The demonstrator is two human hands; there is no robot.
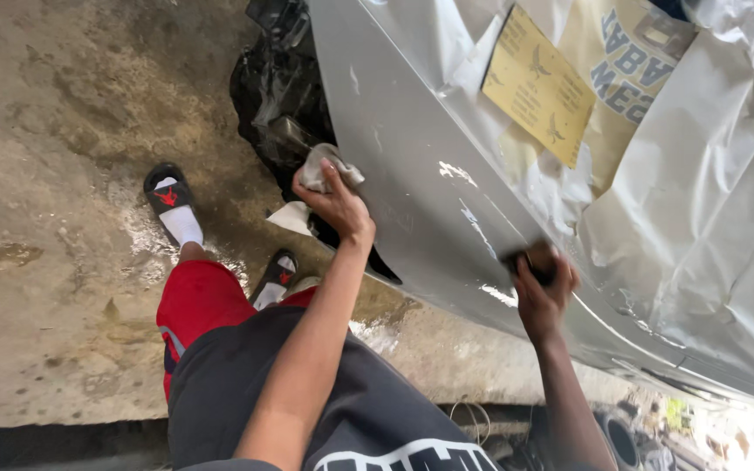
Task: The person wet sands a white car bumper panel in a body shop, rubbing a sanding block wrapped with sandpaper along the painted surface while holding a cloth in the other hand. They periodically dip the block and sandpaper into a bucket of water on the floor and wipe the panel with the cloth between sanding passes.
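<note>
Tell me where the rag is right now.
In the head view, the crumpled white rag is in the left hand, left of centre, against the grey car panel.

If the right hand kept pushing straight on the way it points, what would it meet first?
The right hand already presses a dark sanding block against the silver car panel; further on, probably the masking paper.
</note>
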